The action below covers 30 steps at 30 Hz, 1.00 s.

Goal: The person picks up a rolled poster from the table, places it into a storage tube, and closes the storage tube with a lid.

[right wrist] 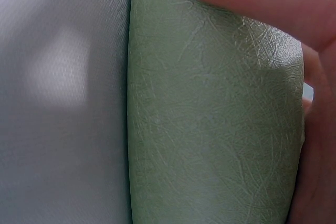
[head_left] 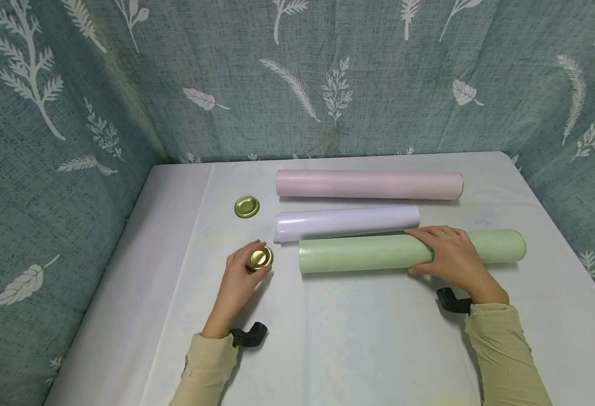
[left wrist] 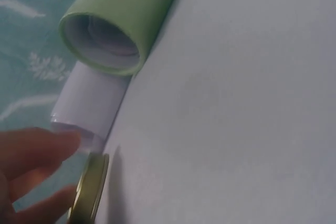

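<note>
My left hand pinches a round gold jar lid between thumb and fingers, to the left of the rolls. In the left wrist view that lid appears edge-on beside the fingers. A light green tube lies crosswise on the table, and its hollow end faces the left wrist camera. Over the right half of this tube, my right hand curls, thumb on the near side and fingers across the top. Close up in the right wrist view, the tube's creased, glossy covering fills the middle.
Behind the green tube lies a shorter pale lavender roll, and behind that a pink tube. A second gold lid rests flat at the back left. A white cloth covers the table; leaf-patterned curtains surround its back and sides.
</note>
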Motion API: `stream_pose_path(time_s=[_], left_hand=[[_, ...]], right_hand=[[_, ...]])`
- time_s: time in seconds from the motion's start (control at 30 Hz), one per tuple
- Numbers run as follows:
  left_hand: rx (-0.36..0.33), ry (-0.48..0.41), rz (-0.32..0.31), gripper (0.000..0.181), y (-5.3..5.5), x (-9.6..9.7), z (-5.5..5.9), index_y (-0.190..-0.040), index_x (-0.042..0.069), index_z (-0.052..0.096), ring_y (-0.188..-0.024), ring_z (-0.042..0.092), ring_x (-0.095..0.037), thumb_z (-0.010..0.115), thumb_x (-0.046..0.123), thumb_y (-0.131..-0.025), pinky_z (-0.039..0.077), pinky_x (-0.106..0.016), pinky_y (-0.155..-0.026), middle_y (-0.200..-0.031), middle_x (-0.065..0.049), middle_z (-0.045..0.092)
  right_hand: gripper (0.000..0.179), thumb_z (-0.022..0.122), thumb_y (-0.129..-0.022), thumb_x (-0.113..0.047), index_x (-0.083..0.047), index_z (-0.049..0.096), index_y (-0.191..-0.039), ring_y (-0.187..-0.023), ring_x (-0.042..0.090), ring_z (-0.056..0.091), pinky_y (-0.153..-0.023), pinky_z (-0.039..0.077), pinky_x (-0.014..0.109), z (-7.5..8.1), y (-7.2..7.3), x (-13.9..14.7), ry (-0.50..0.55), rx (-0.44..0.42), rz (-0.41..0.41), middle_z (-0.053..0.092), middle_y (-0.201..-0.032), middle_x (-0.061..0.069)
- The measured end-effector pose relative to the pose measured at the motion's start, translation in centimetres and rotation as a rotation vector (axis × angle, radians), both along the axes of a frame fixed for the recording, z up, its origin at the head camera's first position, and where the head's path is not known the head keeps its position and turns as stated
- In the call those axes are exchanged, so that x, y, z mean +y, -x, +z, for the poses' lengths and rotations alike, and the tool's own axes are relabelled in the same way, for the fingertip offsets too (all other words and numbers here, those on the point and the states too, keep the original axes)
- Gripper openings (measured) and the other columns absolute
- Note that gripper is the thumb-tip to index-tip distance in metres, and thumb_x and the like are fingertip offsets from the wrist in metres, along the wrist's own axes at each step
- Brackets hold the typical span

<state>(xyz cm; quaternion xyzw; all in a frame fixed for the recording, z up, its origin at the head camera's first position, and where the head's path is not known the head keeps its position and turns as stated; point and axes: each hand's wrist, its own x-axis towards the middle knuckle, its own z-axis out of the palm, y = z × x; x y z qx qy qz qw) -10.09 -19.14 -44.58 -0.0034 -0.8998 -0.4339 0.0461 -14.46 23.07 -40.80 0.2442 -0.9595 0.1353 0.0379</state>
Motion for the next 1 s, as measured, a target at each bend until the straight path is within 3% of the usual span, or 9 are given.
stream_pose_path(time_s=[0.17, 0.43, 0.77, 1.0], left_hand=[[-0.017, 0.038, -0.077, 0.050, -0.28, -0.31, 0.18, -0.123, 0.019, 0.053, -0.122, 0.028, -0.026, 0.070, 0.016, -0.076, 0.028, -0.047, -0.095, -0.130, -0.004, 0.044], [-0.027, 0.138, -0.148, 0.047, -0.57, -0.39, 0.27, -0.117, 0.019, 0.058, -0.119, 0.027, -0.027, 0.072, 0.013, -0.073, 0.033, -0.046, -0.090, -0.126, -0.005, 0.043], [-0.060, 0.162, -0.103, 0.046, -0.63, -0.14, 0.33, -0.116, 0.020, 0.058, -0.111, 0.030, -0.024, 0.074, 0.020, -0.073, 0.036, -0.040, -0.083, -0.119, -0.005, 0.042], [-0.105, 0.139, -0.024, 0.056, -0.50, -0.09, 0.65, -0.123, 0.022, 0.052, -0.110, 0.032, -0.024, 0.071, 0.040, -0.073, 0.039, -0.041, -0.077, -0.117, -0.008, 0.041]], right_hand=[[0.082, 0.078, -0.058, -0.047, -0.020, 0.046, -0.129, -0.110, 0.033, 0.042, -0.090, 0.024, 0.051, -0.05, -0.03, -0.04, 0.000, -0.002, -0.002, 0.052, -0.117, 0.011], [0.083, 0.079, -0.057, -0.048, -0.022, 0.046, -0.129, -0.112, 0.033, 0.041, -0.091, 0.023, 0.051, 0.04, -0.02, -0.09, -0.005, -0.020, -0.023, 0.051, -0.119, 0.011], [0.084, 0.079, -0.057, -0.047, -0.023, 0.046, -0.130, -0.114, 0.030, 0.040, -0.094, 0.021, 0.049, 0.01, -0.02, -0.10, 0.002, -0.048, -0.047, 0.050, -0.120, 0.008], [0.084, 0.079, -0.057, -0.047, -0.023, 0.045, -0.130, -0.113, 0.031, 0.040, -0.093, 0.021, 0.050, 0.01, 0.04, -0.06, -0.006, -0.040, -0.040, 0.050, -0.120, 0.009]])
